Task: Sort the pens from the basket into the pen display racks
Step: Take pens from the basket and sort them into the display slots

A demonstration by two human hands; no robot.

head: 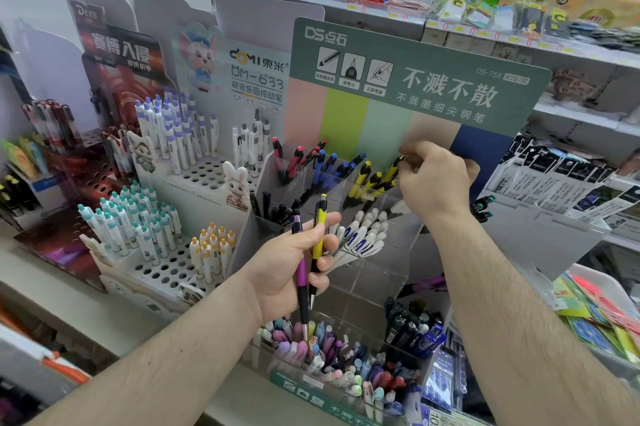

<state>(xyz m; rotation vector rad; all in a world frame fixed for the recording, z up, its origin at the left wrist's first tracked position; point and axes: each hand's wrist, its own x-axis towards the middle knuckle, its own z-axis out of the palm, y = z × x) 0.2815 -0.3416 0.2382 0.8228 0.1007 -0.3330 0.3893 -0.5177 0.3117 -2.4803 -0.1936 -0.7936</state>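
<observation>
My left hand (294, 259) grips two pens upright, tips down: a purple-and-black pen (300, 269) and a yellow-and-black pen (318, 242). My right hand (433, 179) reaches into the clear acrylic rack (367, 273) and pinches the top of a yellow pen (393, 167) in the compartment of yellow pens (363, 179). Red pens (294, 159) and blue pens (329, 166) fill the compartments to its left. Black pens (277, 209) and white pens (360, 235) sit in the row below. No basket is in view.
White peg-hole displays (194, 176) with purple-, teal- and orange-capped pens stand at left. A green backing card (408, 79) rises behind the rack. A lower tray (346, 360) of mixed pastel pens lies in front. Packaged stationery (602, 321) lies at right, shelves of goods behind.
</observation>
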